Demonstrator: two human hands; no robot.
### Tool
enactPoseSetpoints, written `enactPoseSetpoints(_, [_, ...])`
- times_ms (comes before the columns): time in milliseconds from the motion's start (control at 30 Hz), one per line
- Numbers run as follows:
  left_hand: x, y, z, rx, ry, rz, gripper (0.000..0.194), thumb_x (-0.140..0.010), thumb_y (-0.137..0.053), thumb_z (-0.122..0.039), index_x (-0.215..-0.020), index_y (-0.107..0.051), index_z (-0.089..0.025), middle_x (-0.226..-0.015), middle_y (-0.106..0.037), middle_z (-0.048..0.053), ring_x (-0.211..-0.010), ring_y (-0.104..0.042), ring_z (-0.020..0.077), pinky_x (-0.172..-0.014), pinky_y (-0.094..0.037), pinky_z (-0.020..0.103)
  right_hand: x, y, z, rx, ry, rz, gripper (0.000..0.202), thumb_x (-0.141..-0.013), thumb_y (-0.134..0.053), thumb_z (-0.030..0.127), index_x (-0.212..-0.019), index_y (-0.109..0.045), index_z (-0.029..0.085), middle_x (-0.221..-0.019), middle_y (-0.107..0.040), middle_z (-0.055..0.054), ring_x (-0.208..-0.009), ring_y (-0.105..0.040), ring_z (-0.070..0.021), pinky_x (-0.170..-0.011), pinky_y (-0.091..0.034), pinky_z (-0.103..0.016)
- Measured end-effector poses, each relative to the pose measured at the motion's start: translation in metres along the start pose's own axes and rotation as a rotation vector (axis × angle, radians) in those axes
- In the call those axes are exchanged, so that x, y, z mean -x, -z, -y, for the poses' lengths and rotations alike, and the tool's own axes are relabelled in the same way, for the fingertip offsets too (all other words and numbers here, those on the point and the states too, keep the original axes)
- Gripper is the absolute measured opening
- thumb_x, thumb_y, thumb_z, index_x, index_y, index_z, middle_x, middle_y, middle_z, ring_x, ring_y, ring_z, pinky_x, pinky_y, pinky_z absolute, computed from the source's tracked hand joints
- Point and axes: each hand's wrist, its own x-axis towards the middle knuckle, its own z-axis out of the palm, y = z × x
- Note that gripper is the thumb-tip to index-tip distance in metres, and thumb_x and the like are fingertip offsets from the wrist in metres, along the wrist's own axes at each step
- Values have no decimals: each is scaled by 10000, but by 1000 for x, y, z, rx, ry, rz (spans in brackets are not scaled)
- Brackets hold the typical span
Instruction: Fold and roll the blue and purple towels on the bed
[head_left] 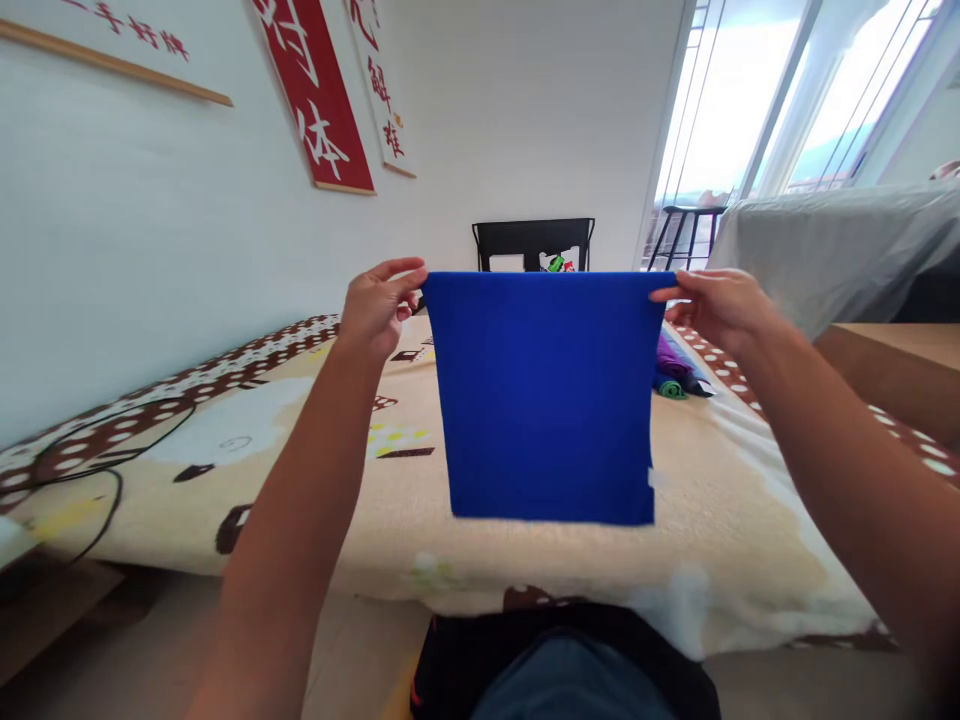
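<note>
Left hand, right hand pinching top corners of blue cloth. Rolled cloths lying near right edge of bed.

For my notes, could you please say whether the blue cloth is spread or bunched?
Spread: the blue cloth hangs flat between the left hand and right hand.
</note>
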Motion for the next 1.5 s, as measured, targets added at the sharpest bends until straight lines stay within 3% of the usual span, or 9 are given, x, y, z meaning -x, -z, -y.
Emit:
enactPoseSetpoints(200, [-9,4,5,-50,-327,-142,469,-795,-773,-241,-1240,-643,-174,-850,-676,-59,-580,-432,18,-585,-318,217,-8,-10,12,47,370,35,165,-1043,-409,234,-1011,-469,84,-1122,-704,-168,-773,-701,-74,-637,-388,-199])
enactPoseSetpoints(333, [46,33,42,-164,-394,-112,516,-754,-820,-308,-1224,-687,-142,-726,-665,-47,-660,-519,69,-730,-451,249,31,4,-34,66,255,69,187,-1010,-481,301,-952,-487,124,-989,-737,-131,-708,-704,-93,-639,-426,-209])
enactPoseSetpoints(533, [186,95,140,-574,4,261,395,-767,-785,-438,-1093,-770,-216,-866,-768,29,-847,-704,205,-852,-542,325,132,49,-174,158,-178,295,444,-885,-608,615,-951,-546,181,-927,-744,-97,-773,-735,-215,-601,-499,-272])
enactPoseSetpoints(667, [240,113,166,-465,288,414,394,-743,-778,-461,-1063,-778,-232,-1032,-778,65,-888,-742,238,-816,-599,331,171,68,-222,177,-452,415,538,-822,-627,692,-969,-536,182,-943,-746,-117,-787,-740,-236,-638,-549,-307])
enactPoseSetpoints(833, [245,106,164,-488,325,383,441,-782,-748,-472,-1150,-742,-228,-907,-779,50,-868,-725,215,-767,-575,277,178,60,-227,295,-441,406,539,-823,-591,712,-896,-544,180,-761,-725,-71,-622,-701,-181,-542,-513,-260])
enactPoseSetpoints(967, [240,97,166,-474,263,322,417,-778,-750,-477,-1089,-742,-200,-719,-732,17,-691,-673,163,-639,-522,222,179,54,-229,455,-360,368,503,-833,-564,697,-811,-538,195,-544,-601,22,-362,-492,-107,-382,-342,-228])
enactPoseSetpoints(1233, [255,115,181,-464,184,197,371,-760,-777,-461,-1048,-740,-230,-778,-766,21,-791,-730,193,-730,-562,260,195,74,-236,764,-147,219,506,-820,-560,676,-821,-735,202,-528,-564,-5,-516,-512,-141,-525,-349,-265])
enactPoseSetpoints(1367, [259,126,195,-521,68,190,331,-779,-769,-460,-1048,-757,-268,-814,-774,6,-803,-727,187,-915,-544,338,202,75,-238,745,-134,147,531,-782,-590,712,-834,-775,217,-554,-576,-17,-535,-513,-158,-538,-370,-277])
enactPoseSetpoints(1500, [261,136,203,-564,24,189,299,-816,-741,-465,-1071,-764,-309,-880,-780,2,-849,-691,199,-911,-541,364,213,79,-241,700,-139,101,531,-769,-613,721,-870,-792,231,-602,-613,-30,-563,-527,-183,-535,-392,-293])
